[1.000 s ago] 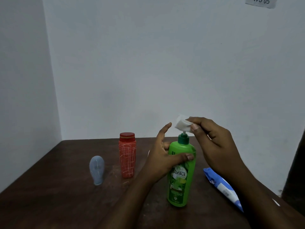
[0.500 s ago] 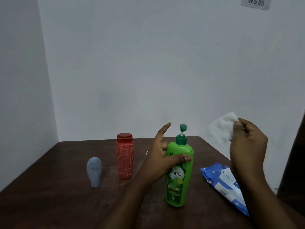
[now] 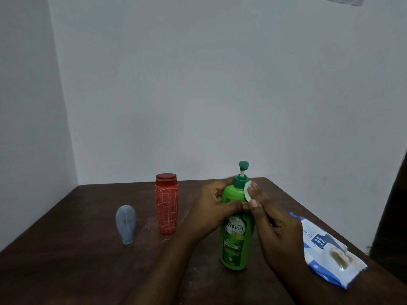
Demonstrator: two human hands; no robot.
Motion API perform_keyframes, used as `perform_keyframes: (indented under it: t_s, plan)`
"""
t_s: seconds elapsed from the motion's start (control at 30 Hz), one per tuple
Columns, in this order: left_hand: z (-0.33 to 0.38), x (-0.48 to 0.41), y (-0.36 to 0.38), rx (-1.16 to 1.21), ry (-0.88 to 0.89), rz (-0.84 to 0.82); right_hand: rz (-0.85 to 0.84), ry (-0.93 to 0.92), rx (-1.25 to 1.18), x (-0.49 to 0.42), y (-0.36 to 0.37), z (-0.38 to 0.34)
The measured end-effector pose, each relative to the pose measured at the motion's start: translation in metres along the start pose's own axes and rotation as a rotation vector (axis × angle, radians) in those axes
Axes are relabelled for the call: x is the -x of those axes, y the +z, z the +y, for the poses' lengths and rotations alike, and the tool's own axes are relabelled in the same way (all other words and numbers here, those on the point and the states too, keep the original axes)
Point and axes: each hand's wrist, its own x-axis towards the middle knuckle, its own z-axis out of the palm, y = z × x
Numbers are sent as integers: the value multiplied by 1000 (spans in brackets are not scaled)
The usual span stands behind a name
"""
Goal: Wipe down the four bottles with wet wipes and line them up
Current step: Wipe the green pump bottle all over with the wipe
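A green pump bottle (image 3: 236, 243) stands upright on the dark wooden table (image 3: 66, 260). My left hand (image 3: 209, 208) grips its upper body from the left, thumb across the front. My right hand (image 3: 273, 225) pinches a white wet wipe (image 3: 247, 191) and presses it against the bottle's right shoulder, just below the dark green pump collar. To the left stand a red bottle with white lines (image 3: 166, 205) and a small grey-blue bottle (image 3: 126, 226), both upright and apart from my hands. A fourth bottle is not visible.
A blue and white pack of wet wipes (image 3: 330, 249) lies on the table at the right, close to the right edge. White walls close in the table at the back and left. A dark object stands at the far right.
My right hand came back from the right with the wipe and now presses it on the green bottle's shoulder. The left hand kept its grip on the bottle.
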Motion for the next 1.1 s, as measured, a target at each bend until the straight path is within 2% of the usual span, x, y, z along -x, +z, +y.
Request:
perform_keyframes:
  t_s: [0.07,0.1,0.2,0.27,0.43,0.77,1.1]
  plan:
    - [1,0,-1,11,-12,-12,-1,-28,18,3,-4,3]
    - [2,-1,-2,12,-20,-7,4,15,-21,2,-5,2]
    - [1,-1,-5,9,-42,19,62,194,-270,-8,-4,1]
    - [1,-1,-6,9,-49,29,89,252,-379,-18,-1,2]
    - [1,-1,-6,29,-63,40,23,321,-544,-27,2,14]
    - [2,-1,-5,41,-74,30,-117,326,-363,-8,-3,28]
    - [1,-2,-7,28,-80,39,-272,431,-156,19,-5,41]
